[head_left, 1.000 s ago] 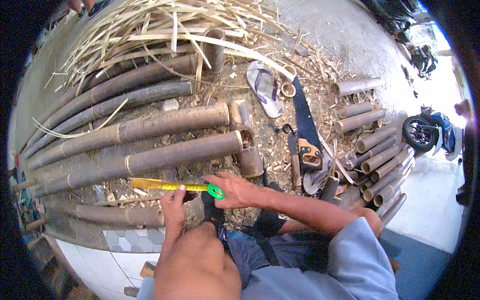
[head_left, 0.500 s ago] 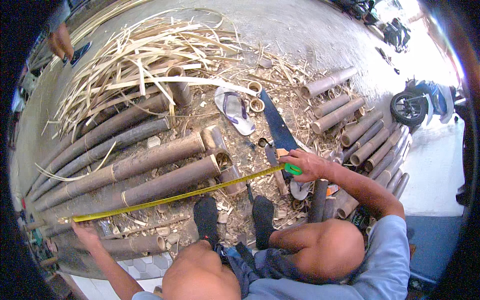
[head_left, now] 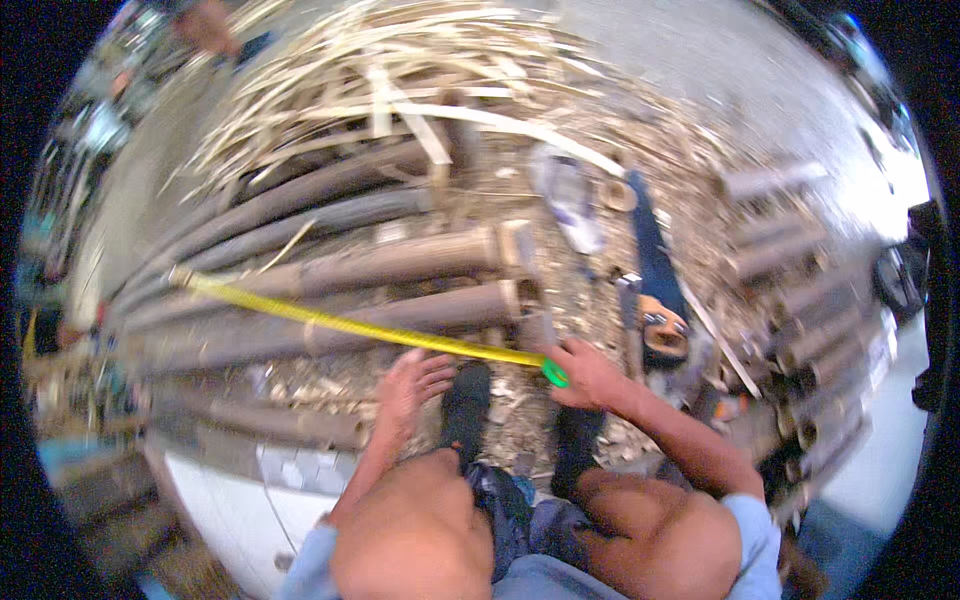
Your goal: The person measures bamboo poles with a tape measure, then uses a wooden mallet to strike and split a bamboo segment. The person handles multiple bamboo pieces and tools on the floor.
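My right hand is closed around a tape measure with a green case. Its yellow blade stretches out to the left over the bamboo poles, the metal-tipped end hanging free at the far left. My left hand holds nothing; its fingers are spread just below the blade, close to my left foot. To the right of my right hand lies a handsaw with a dark blade and a wooden handle. Motion blurs much of the picture.
Pale split bamboo strips form a heap at the far side. Cut bamboo pieces are stacked at the right. A grey sandal lies among wood chips beside bamboo rings. Another person's limb shows at the top left.
My left hand has left the tape's end and moved right, toward my feet. The right hand has drawn the case left and nearer, and the blade's end has swung up. The view has shifted left.
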`<move>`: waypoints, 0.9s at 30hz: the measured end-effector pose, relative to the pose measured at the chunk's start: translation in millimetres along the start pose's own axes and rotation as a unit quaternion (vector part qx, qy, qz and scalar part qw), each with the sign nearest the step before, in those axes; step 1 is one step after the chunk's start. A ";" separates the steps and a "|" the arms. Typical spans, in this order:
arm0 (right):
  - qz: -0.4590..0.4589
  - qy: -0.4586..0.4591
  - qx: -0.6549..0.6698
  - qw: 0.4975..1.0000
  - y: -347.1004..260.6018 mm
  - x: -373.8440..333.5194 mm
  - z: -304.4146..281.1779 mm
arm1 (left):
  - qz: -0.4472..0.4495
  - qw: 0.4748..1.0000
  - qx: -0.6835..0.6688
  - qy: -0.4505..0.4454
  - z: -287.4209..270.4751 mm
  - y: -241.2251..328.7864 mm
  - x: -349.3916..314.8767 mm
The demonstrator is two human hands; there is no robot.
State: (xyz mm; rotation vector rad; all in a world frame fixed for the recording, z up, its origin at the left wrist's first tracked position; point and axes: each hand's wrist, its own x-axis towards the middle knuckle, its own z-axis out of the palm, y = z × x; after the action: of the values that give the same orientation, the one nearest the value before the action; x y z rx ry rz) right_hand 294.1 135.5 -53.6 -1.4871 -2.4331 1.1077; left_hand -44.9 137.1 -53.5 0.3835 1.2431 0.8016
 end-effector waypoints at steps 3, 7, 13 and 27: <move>0.016 -0.012 0.046 0.999 -16.2 10.1 -0.5 | 0.038 0.999 0.011 0.028 5.9 0.4 1.1; 0.015 -0.039 0.022 0.999 -24.5 12.5 -8.5 | 0.072 0.992 -0.001 0.102 17.1 3.5 3.9; 0.022 -0.056 -0.063 0.996 16.3 -8.5 -49.1 | 0.167 0.953 0.046 0.249 -55.2 27.5 9.1; -0.029 -0.032 -0.128 0.991 57.9 -3.3 -69.4 | 0.180 0.933 -0.204 0.238 -170.1 61.7 7.0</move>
State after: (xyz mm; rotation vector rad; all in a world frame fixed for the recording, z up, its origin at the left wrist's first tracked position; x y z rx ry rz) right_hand 367.7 185.5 -37.3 -1.4532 -2.7312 0.8730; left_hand -224.2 157.0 -69.7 0.0718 1.4239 1.5035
